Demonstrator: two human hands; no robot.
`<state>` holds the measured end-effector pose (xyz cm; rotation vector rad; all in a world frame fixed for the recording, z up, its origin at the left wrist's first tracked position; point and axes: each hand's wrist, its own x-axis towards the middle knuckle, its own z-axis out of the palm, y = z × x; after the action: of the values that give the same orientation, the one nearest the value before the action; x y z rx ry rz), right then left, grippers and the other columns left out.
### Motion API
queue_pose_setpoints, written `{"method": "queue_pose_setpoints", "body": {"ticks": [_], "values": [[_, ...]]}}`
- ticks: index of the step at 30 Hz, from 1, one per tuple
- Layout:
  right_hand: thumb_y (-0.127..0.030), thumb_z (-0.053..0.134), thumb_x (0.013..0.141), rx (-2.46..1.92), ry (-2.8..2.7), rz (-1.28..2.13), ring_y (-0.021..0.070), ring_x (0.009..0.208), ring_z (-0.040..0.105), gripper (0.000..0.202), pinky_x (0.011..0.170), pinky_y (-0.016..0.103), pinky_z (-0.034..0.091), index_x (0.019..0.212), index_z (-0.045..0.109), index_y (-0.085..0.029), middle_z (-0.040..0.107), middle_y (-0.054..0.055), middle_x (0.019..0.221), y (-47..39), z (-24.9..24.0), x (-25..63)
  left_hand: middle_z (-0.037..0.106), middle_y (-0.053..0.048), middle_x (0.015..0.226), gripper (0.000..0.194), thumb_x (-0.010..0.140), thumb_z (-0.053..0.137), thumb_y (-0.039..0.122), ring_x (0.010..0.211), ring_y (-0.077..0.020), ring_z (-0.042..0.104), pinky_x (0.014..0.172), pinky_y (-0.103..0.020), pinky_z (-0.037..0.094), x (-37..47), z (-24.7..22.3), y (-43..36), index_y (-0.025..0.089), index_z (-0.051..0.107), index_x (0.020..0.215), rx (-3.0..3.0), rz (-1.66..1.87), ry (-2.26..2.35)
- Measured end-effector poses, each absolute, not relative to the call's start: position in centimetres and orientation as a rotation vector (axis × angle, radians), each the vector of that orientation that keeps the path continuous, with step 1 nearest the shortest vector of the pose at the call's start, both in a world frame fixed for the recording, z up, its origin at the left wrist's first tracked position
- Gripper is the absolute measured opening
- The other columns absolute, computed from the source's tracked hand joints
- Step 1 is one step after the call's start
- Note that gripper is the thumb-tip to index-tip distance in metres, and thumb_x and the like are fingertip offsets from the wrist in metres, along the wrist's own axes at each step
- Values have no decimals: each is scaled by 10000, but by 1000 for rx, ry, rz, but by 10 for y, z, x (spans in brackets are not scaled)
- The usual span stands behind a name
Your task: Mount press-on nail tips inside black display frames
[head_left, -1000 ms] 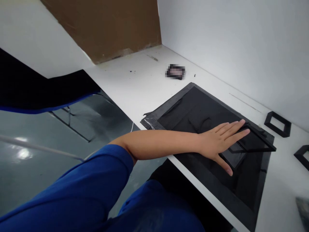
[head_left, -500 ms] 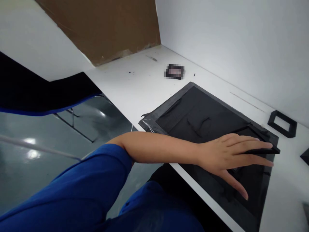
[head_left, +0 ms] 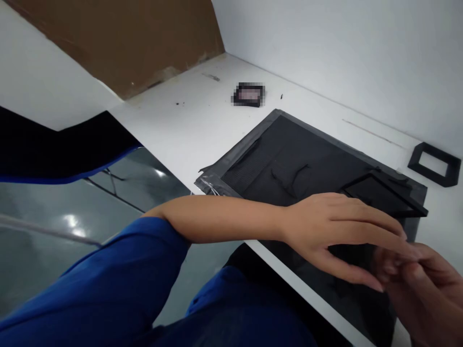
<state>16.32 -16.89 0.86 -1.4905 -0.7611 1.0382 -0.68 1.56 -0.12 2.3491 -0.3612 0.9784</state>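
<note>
My left hand (head_left: pixel 340 231) reaches across from the left above a black mat (head_left: pixel 260 164), open with its fingers stretched out and nothing seen in it. Its fingertips meet my right hand (head_left: pixel 423 284), which comes in from the lower right with thumb and fingers pressed together. Whatever the right hand may hold is hidden and blurred. Just behind the left fingers, a thin black frame (head_left: pixel 412 205) lies on the mat, partly covered by the hand.
A thicker black frame (head_left: pixel 415 161) rests on the white table (head_left: pixel 166 125) near the wall. Farther back lies a dark-edged, pixelated object (head_left: pixel 249 95). A brown board (head_left: pixel 144 43) stands at the far end. At left is a blue-edged black seat (head_left: pixel 65 154).
My right hand has come into view from the right, and its fingers now meet my left hand's. The left hand has lifted off the thin black frame, its fingers more bent.
</note>
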Motion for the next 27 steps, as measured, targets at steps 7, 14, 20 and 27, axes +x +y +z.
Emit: {"method": "queue_pose_setpoints", "body": {"ticks": [7,14,20,27], "values": [[-451,834,721,-1451,-799,1151,137,522,574,194,490,237,523,739,732,-286,596,-4,601,-157,8,150,721,-61,1186,384,993,527,469,1091,-80,674,996,-172,518,-4,-5,16,186,733,1151,2325,1052,-418],[-403,794,755,-1454,-909,1192,153,450,524,141,422,242,474,712,748,-277,510,3,491,-163,11,159,752,-64,1020,334,960,611,418,928,-74,700,893,-170,534,-1,0,20,145,756,1088,2264,1143,-538],[-436,833,708,-1528,-885,1181,132,457,517,189,427,218,462,699,751,-266,580,18,551,-162,14,156,749,-42,1027,326,921,667,436,946,-56,697,928,-136,538,5,-11,23,171,741,1096,2193,1168,-569],[-427,791,769,-1493,-894,1193,132,509,534,201,475,206,478,698,717,-254,572,10,567,-162,16,147,759,-7,1064,311,970,579,478,993,-41,704,990,-112,529,0,-9,21,243,763,1059,2240,1025,-499]]}}
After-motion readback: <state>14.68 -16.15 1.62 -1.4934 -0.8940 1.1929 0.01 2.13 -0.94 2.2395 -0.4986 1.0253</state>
